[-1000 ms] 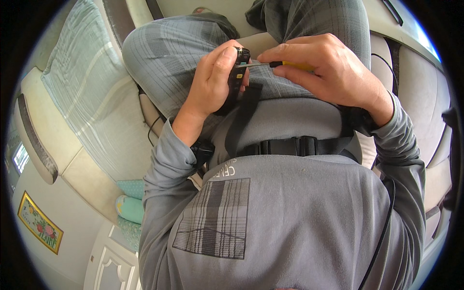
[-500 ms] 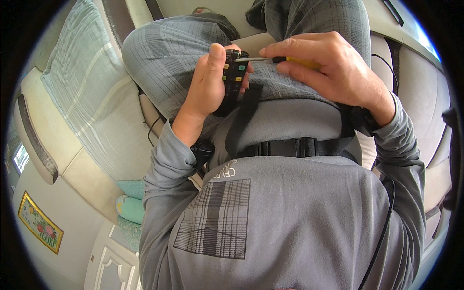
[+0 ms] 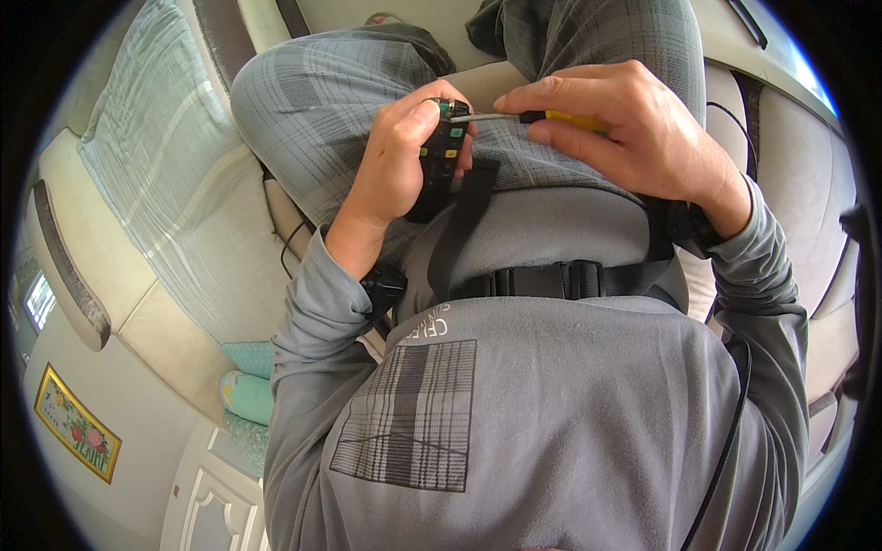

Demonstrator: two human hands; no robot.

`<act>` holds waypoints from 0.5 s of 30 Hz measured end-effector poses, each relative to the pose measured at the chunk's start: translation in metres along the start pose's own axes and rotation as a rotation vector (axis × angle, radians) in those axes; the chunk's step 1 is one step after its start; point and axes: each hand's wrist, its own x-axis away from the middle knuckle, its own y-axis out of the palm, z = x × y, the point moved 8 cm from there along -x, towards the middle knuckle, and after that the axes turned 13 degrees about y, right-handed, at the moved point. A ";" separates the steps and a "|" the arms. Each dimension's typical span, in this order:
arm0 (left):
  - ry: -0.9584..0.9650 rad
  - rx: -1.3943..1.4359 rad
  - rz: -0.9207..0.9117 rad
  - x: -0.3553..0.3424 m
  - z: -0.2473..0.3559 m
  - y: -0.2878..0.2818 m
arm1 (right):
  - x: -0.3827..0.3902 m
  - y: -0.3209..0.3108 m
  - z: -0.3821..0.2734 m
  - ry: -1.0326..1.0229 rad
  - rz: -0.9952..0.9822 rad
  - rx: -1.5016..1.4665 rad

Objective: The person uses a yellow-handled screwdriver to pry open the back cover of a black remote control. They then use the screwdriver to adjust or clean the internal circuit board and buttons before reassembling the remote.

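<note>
My left hand is wrapped round a black remote control with small coloured buttons, held over my lap. Its thumb presses near the remote's far end, where a bit of green shows inside the casing. My right hand grips a screwdriver by its yellow and black handle. The metal shaft points left, and its tip meets the remote's far end beside my left thumb. My left fingertips are partly hidden behind the remote.
A black strap hangs from the buckled belt at my waist, just below the remote. Plaid trouser legs lie under my hands. Pale sofa seats are on both sides, with a light cover on the left one.
My left thumb has come down from upright onto the remote's far end, covering some buttons. Green now shows inside the casing there. My right hand and the screwdriver have barely moved.
</note>
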 end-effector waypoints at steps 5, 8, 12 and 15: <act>0.007 0.006 -0.063 0.003 0.001 0.005 | 0.000 0.000 0.001 -0.005 0.005 0.010; 0.013 0.006 -0.116 0.004 0.002 0.010 | 0.000 -0.001 0.001 -0.011 0.015 0.012; 0.022 -0.006 -0.139 0.004 0.004 0.011 | 0.001 -0.001 0.003 0.017 0.003 0.032; 0.027 -0.011 -0.143 0.004 0.004 0.012 | 0.001 0.000 0.004 0.021 0.004 0.033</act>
